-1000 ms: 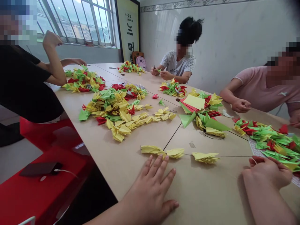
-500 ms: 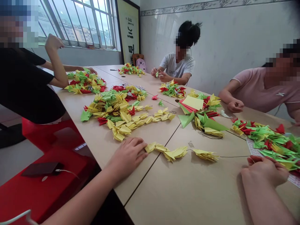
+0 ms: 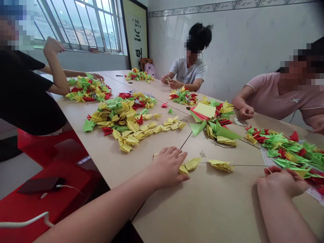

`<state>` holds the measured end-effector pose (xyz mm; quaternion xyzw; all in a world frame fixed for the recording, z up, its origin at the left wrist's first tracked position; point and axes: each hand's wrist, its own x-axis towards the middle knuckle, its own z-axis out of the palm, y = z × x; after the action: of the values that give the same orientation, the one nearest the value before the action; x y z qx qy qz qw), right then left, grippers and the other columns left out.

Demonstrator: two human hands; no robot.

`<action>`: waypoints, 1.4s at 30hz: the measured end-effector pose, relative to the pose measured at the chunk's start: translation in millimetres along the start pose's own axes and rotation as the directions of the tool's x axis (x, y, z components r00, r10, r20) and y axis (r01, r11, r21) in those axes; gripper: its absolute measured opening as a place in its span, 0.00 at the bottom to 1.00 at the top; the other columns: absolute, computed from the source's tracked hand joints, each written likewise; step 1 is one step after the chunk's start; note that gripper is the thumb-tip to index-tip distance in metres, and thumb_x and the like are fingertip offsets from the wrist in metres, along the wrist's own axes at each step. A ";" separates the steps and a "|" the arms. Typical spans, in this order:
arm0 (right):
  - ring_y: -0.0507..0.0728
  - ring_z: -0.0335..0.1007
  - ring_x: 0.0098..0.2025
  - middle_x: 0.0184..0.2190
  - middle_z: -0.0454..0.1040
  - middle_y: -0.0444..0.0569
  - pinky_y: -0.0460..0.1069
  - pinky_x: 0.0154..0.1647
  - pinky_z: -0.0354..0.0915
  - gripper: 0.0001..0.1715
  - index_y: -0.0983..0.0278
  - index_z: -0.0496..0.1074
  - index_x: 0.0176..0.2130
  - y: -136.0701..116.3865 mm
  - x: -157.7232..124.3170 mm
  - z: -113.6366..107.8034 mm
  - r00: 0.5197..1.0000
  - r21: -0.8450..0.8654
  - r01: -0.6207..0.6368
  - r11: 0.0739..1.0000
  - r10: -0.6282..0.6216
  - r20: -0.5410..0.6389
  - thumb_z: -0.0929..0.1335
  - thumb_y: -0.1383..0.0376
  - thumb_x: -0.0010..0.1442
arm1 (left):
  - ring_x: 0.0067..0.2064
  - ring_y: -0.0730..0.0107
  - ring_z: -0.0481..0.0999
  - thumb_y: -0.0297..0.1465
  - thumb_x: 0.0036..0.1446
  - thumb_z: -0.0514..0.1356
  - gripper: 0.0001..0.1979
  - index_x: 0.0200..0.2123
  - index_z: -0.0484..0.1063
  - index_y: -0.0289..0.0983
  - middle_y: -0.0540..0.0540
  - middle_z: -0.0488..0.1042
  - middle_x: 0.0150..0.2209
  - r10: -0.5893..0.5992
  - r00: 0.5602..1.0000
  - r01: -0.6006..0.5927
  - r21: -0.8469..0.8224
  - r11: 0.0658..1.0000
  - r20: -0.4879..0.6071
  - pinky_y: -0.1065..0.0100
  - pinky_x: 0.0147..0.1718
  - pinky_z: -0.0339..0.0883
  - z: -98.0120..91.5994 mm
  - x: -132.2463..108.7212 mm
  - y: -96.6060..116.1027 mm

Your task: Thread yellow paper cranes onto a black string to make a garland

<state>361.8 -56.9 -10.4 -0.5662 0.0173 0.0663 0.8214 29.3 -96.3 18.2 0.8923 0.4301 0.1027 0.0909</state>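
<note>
Left hand (image 3: 170, 166): over yellow paper pieces (image 3: 192, 164), left of yellow bundle (image 3: 221, 165); fingers lightly bent, whether gripping I cannot tell | Right hand (image 3: 282, 182): right of yellow bundle, fingers closed on dark thread (image 3: 248, 165) | yellow bundle: on table (image 3: 202, 206)

Tan tbl (image 3: 202, 202), ylw folded pcs (image 3: 221, 165) on thread (image 3: 248, 165), multicol. paper piles (image 3: 121, 113), printed sheet (image 3: 264, 156)

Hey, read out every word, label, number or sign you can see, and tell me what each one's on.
White T-shirt: starts with "S"; the rest is too blurred.
Framed panel: large dark characters I can't read reliably; smaller ones are too blurred.
Printed sheet at right: too small to read.
</note>
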 end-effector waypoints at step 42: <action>0.52 0.56 0.17 0.12 0.63 0.45 0.47 0.20 0.48 0.29 0.62 0.61 0.14 9.4 -58.6 -1.9 0.114 -0.165 0.962 0.219 0.229 0.967 0.57 0.46 0.54 | 0.40 0.61 0.68 0.35 0.56 0.52 0.11 0.36 0.67 0.34 0.43 0.69 0.36 0.073 0.996 -0.063 0.154 0.986 -0.055 0.62 0.36 0.62 34.0 82.6 54.1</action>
<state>302.6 -60.7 -13.7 -0.6989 -0.6882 0.0853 0.1751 129.1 -67.0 7.7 0.9073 0.4085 0.0996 0.0062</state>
